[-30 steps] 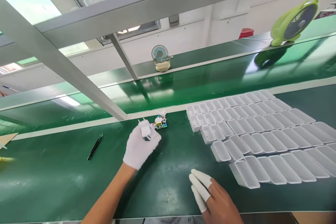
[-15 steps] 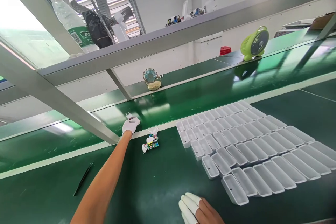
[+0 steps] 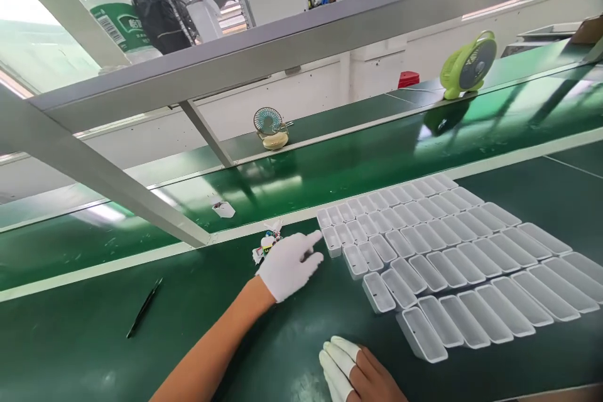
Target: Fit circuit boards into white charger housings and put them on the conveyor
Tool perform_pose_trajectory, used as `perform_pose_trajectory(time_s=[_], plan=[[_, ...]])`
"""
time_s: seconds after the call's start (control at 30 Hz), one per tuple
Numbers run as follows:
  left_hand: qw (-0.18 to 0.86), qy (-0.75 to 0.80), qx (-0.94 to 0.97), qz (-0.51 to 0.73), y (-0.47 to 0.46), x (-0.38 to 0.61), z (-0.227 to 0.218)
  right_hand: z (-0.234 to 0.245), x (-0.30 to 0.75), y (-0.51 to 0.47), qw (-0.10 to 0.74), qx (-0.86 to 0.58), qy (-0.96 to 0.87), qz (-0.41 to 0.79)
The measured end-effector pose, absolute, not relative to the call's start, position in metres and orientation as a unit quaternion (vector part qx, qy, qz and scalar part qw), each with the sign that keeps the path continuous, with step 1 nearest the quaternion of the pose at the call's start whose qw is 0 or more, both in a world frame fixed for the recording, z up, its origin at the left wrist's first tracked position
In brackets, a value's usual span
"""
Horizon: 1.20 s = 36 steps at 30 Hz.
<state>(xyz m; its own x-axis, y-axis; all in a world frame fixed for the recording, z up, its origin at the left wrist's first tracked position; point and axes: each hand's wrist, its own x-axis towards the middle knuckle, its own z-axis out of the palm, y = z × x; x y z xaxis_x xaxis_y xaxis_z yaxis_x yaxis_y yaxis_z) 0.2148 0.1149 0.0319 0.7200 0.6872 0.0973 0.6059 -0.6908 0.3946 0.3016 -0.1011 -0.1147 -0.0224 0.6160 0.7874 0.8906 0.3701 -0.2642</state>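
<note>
My left hand [image 3: 289, 264], in a white glove, hovers over the green table with its forefinger stretched toward the near corner of the white plastic trays [image 3: 438, 251]; it holds nothing. Just behind it lies a small circuit board [image 3: 267, 244] with coloured parts. A white charger shell [image 3: 223, 208] sits on the moving green belt [image 3: 330, 163] beyond the white edge strip. My right hand [image 3: 351, 370], with white finger cots on three fingers, rests flat on the table at the bottom edge, its fingers lying together.
Black tweezers [image 3: 144, 306] lie on the table at the left. Two desk fans stand on the far ledge, a teal one [image 3: 269, 127] and a lime-green one [image 3: 468, 66]. A slanted metal frame beam [image 3: 108, 179] crosses overhead at left.
My left hand let go of the white charger shell on the belt and drew back to the table beside the circuit board. The right hand stayed put.
</note>
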Motion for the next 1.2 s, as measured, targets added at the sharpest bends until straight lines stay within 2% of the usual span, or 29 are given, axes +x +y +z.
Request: perform_pose_trajectory(time_s=[0.13, 0.33, 0.4, 0.53, 0.6, 0.77, 0.83, 0.97, 1.2], plan=[[0.054, 0.308, 0.95, 0.025, 0.099, 0.254, 0.027, -0.109, 0.307, -0.101, 0.427, -0.532, -0.71, -0.174], [0.053, 0.356, 0.933, 0.024, 0.091, 0.228, 0.024, -0.106, 0.3, -0.102, 0.451, -0.547, -0.689, -0.149], [0.087, 0.354, 0.931, 0.027, 0.082, 0.2, 0.026, -0.108, 0.298, -0.105, 0.451, -0.561, -0.681, -0.132], [0.263, 0.312, 0.911, 0.059, 0.071, 0.145, 0.03, -0.111, 0.301, -0.109, 0.426, -0.557, -0.699, -0.141], [0.318, 0.326, 0.886, 0.092, 0.078, 0.126, 0.03, -0.109, 0.304, -0.109, 0.415, -0.542, -0.713, -0.16], [0.234, 0.472, 0.82, 0.223, 0.122, 0.113, 0.021, -0.102, 0.306, -0.109, 0.395, -0.523, -0.726, -0.208], [0.24, 0.486, 0.805, 0.241, 0.139, 0.114, 0.013, -0.102, 0.305, -0.11, 0.389, -0.528, -0.726, -0.207], [0.309, 0.479, 0.777, 0.267, 0.158, 0.112, 0.0, -0.105, 0.305, -0.111, 0.386, -0.529, -0.728, -0.205], [0.499, 0.457, 0.653, 0.34, 0.179, 0.105, -0.013, -0.108, 0.309, -0.106, 0.379, -0.51, -0.738, -0.228]])
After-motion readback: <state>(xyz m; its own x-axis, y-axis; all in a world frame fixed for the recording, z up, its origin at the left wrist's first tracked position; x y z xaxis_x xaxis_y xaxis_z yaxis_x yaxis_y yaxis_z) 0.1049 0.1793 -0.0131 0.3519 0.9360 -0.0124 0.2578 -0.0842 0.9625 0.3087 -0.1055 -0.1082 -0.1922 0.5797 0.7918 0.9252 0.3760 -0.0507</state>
